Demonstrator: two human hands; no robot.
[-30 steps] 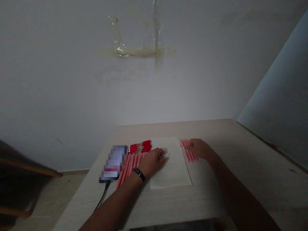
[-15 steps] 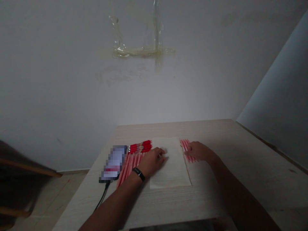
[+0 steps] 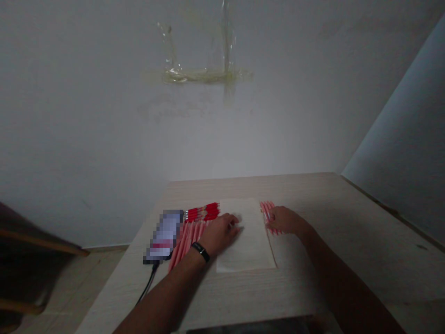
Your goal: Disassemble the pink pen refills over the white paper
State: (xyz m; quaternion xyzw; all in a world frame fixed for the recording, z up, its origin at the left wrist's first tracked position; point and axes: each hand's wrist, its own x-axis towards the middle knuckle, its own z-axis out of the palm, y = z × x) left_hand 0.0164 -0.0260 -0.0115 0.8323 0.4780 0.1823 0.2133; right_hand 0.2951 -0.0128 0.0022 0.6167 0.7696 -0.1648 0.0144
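Note:
My left hand (image 3: 222, 232) lies on a white sheet or flat bag (image 3: 248, 253), its thumb and fingers loosely bent and apart, with nothing between them. To the right of the sheet, my right hand (image 3: 287, 219) is over a short row of pink pen-like sticks (image 3: 266, 206); its bent fingers are closed on one of them, though the fingertips partly hide it. Beside my left wrist is a bundle of longer pink sticks (image 3: 187, 239), partly covered by my forearm. Red pens (image 3: 203, 212) form a row just behind that bundle.
A phone with a blurred screen (image 3: 165, 236) is at the table's left side, a black cable (image 3: 148, 285) running from it. The pale wooden table (image 3: 250, 185) meets a wall with tape (image 3: 198, 76) on it. A dark object (image 3: 250, 324) shows at the near edge.
My right hand has shifted very slightly over the pink sticks. My left hand and the sheet stay where they were.

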